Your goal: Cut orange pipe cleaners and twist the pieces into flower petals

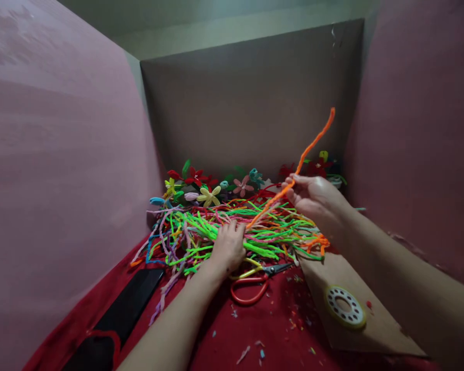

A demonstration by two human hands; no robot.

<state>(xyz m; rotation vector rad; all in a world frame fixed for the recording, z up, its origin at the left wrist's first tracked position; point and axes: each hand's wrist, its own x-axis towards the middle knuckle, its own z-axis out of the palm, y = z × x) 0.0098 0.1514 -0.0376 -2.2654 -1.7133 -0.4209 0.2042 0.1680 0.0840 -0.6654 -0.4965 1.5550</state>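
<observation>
A long orange pipe cleaner (278, 197) slants upward from the pile, its free tip standing high on the right. My right hand (317, 198) pinches it near its middle between thumb and fingers. At its lower end my left hand (229, 246) is closed, palm down over the pile; the fingertips are partly hidden. Beneath and around my left hand spreads a tangled heap of pipe cleaners (201, 226), mostly bright green, with pink, purple, blue and red ones. Just below that hand lie scissors (249, 289) with red and yellow handles, blades pointing right.
Pipe-cleaner flowers (209, 196) line the back wall. A roll of tape (345, 307) rests on a cardboard sheet (355, 273) at right. A black flat object (129, 299) lies at left. Small clippings dot the red cloth (232, 340). Pink walls (69, 154) rise on both sides.
</observation>
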